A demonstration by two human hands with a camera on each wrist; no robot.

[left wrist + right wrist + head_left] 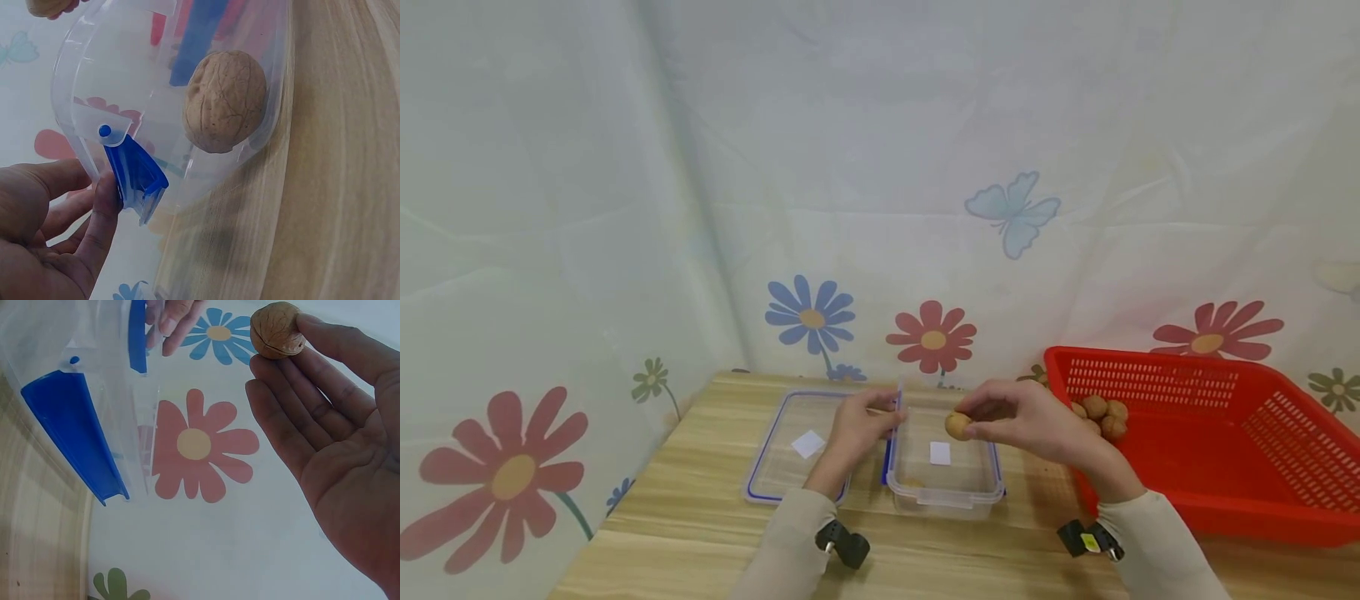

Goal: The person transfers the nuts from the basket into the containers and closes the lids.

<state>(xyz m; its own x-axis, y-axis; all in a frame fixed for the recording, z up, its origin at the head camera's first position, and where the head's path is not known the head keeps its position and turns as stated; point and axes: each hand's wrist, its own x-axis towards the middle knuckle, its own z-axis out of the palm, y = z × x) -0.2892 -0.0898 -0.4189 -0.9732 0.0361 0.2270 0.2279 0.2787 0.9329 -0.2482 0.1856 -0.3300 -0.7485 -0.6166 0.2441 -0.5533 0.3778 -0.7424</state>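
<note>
My right hand pinches a walnut between thumb and fingertips, above the right part of a clear plastic container with blue clips. In the right wrist view this walnut sits at the fingertips, apart from the container. The left hand grips the container's left rim, thumb and fingers on either side of it near a blue clip. Inside the container lies another walnut, faintly visible through the wall in the head view. A white paper square shows within the container's outline.
Left of the container, a clear lid edged in blue lies flat with a white square. On the right stands a red basket with several walnuts in its left corner. Behind the wooden table hangs a flowered curtain.
</note>
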